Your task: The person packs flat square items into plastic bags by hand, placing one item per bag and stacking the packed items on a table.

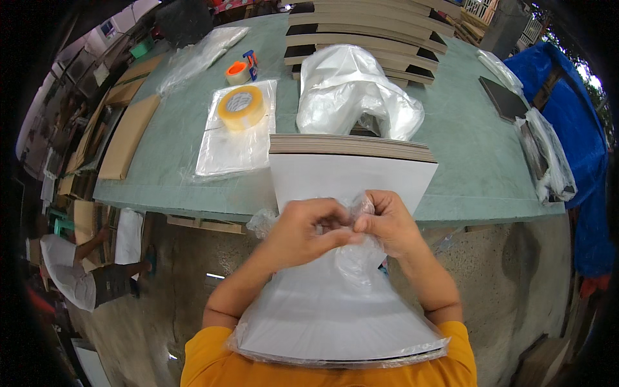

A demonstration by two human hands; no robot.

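Note:
Both my hands are together in front of a thick stack of white-faced boards [351,171] at the table's front edge. Clear plastic film [358,261] is bunched between them. My right hand [389,226] pinches a gathered bit of it between thumb and fingers. Beside it, my left hand [306,232] has its fingers curled and its thumb on the same plastic; its fingertips are partly hidden and slightly blurred. Below, against my body, lies a flat white board [335,316] covered by clear plastic that reaches past its near edge.
On the green table [464,148] are a wide roll of yellowish tape [241,108] on flat plastic bags [235,151], a tape dispenser [240,71], a heap of plastic bags [348,77] and stacked boards [364,35]. Blue tarp [580,129] hangs right. Another person [74,271] works at left.

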